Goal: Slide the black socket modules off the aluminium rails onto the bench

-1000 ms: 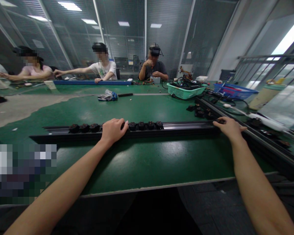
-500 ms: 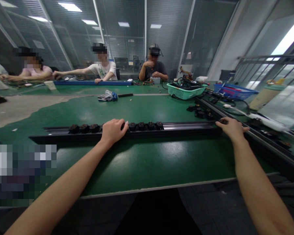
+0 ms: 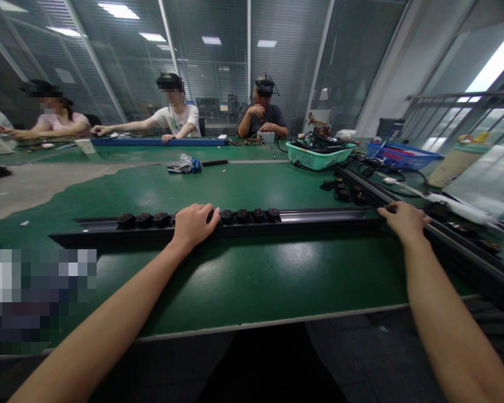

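Locate the black rail [image 3: 319, 227] directly beneath the left hand [image 3: 194, 225], laid lengthwise on the green table [image 3: 277, 280], with its right end reaching to the right hand [image 3: 407, 224]. Note left fingers curled down over the rail, with a black module [image 3: 210, 216] showing in the gap between thumb and forefinger; cannot tell whether clenched on it or merely resting. Note right thumb and fingers bent close together at the rail end; cannot tell whether holding anything.

Judge as part-filled. Count three black modules [image 3: 144, 220] in the rail to the left of the left-hand grip and four black modules [image 3: 250, 216] to the right of it; allow for others hidden under the palm. Observe a long stretch of channel [image 3: 315, 215] without modules from there toward the right hand. Read the populated run as done, that stretch as possibly remaining.

Treat as main obstruction the second black rail [image 3: 466, 263], running obliquely beside the right hand. Ahead of that hand, find loose black parts [image 3: 344, 193], then a green basket [image 3: 319, 161] heaped with cables, and a blue basket [image 3: 415, 162] farther right. Well beyond the left grip, find a grey-blue cloth bundle [image 3: 185, 164] and, across the table, co-workers [image 3: 178, 118] behind a blue rail [image 3: 159, 142].
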The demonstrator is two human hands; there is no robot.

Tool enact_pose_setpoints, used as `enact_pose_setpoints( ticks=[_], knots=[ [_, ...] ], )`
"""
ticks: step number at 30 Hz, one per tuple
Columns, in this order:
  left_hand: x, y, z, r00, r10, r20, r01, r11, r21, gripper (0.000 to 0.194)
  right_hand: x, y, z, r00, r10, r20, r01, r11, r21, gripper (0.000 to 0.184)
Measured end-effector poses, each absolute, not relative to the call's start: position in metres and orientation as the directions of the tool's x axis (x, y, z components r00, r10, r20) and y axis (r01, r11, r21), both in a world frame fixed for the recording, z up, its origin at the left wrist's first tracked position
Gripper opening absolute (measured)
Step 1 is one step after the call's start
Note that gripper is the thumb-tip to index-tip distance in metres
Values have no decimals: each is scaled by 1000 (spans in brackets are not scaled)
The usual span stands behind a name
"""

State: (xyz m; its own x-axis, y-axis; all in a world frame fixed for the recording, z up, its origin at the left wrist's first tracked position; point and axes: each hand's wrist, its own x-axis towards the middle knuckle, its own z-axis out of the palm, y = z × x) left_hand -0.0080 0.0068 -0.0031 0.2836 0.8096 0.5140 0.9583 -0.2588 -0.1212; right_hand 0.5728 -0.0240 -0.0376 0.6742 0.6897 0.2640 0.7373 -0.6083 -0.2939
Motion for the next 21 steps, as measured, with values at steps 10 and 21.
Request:
enact_pose_setpoints(
  ticks=[10,21],
  knots=[
    [-7,6,-2,287,809,513,957,-262,-124,51,563,-23,-37,650,621,438,760,-519,-391,41],
    [-7,6,-1,304,803,513,952,-277,-130,52,514,14,-10,333,842,423,939,-254,-234,51]
  ],
)
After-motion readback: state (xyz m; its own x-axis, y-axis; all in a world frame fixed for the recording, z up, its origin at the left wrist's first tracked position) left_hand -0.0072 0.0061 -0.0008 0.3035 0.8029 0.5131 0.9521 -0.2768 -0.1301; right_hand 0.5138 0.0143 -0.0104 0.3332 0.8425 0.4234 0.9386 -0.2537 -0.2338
